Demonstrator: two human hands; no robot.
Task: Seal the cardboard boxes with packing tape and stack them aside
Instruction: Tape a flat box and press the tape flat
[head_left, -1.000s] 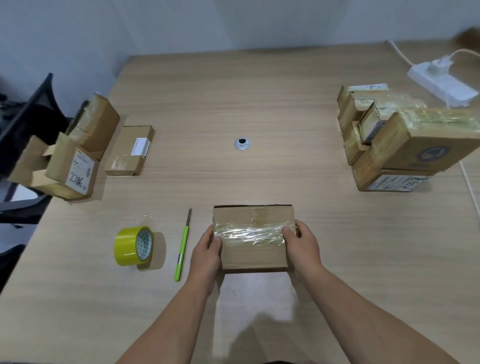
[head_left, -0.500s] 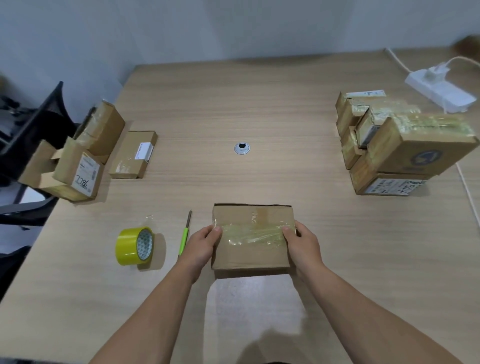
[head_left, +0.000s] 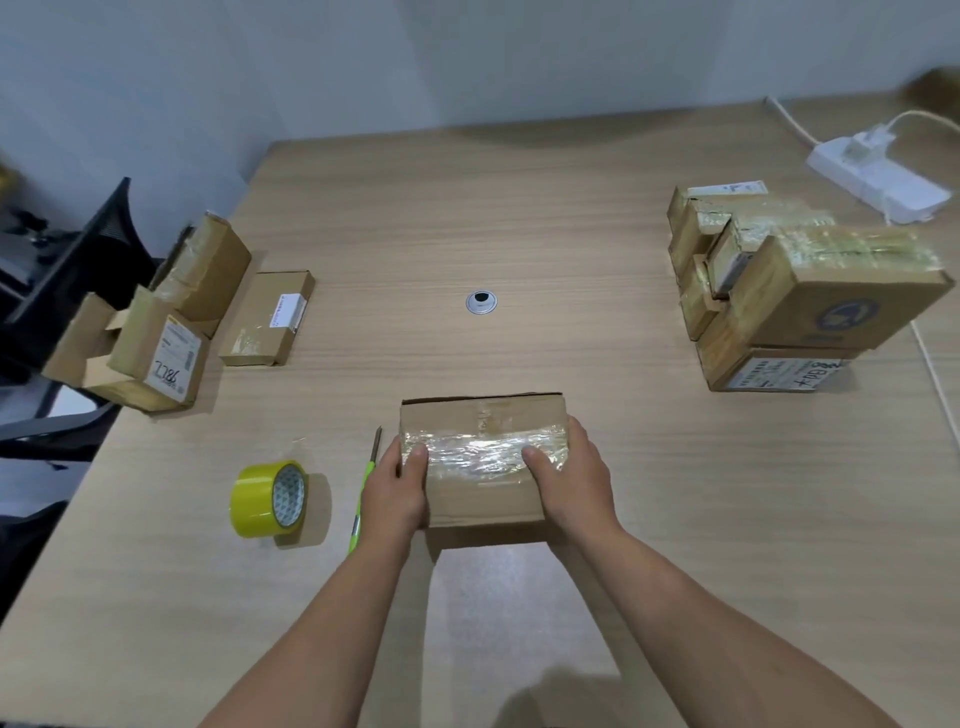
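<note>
Box (head_left: 483, 499): on the table (head_left: 519, 234) between my left hand (head_left: 397, 493) and right hand (head_left: 571, 483), each clasping a side, thumbs (head_left: 535, 457) pressed on the clear tape (head_left: 483, 449) across its top; sealed, I judge, not yet stacked. Done: the taped stack (head_left: 810, 301) well off past my right fingers (head_left: 579, 436); left: open boxes (head_left: 150, 343) and a flat box (head_left: 267, 317) far beyond my left fingers (head_left: 393, 462), yellow roll (head_left: 270, 499) and green cutter (head_left: 366, 488) just outside my left hand. Writing: an open box's white label (head_left: 174, 358) bears handwritten figures, perhaps 782; the stack's bottom label (head_left: 784, 374) a scrawl I cannot read, a round blue logo (head_left: 847, 317) above it
</note>
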